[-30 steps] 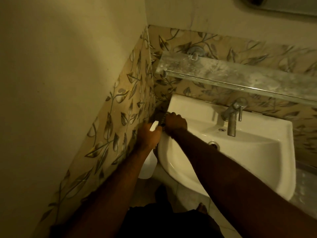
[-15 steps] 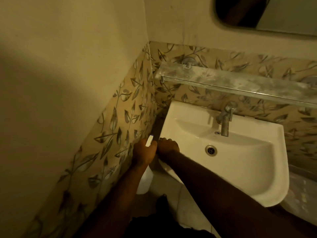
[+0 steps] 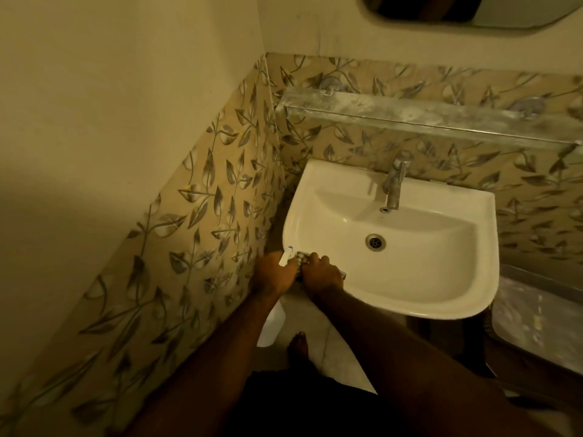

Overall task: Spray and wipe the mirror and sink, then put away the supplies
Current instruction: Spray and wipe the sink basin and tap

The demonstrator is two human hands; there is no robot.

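Observation:
A white wall-mounted sink [image 3: 467, 222] fills the middle right, with a metal tap [image 3: 396, 181] at its back and a drain [image 3: 375, 241] in the bowl. My left hand [image 3: 273, 275] grips the neck of a white spray bottle [image 3: 272, 326] that hangs below it, beside the sink's left front rim. My right hand [image 3: 320, 274] is closed on a small striped cloth [image 3: 301, 258] pressed against that rim, touching my left hand. The lower edge of the mirror [image 3: 473, 11] shows at the top.
A dusty glass shelf [image 3: 426, 116] runs along the leaf-patterned tile wall [image 3: 205, 222] above the sink. A metal-edged surface [image 3: 542, 313] lies at the right. My bare foot [image 3: 298, 345] stands on the tiled floor under the sink.
Both hands have slid together along the sink's left rim from the back corner to the front. The view has risen, so the mirror's lower edge now shows.

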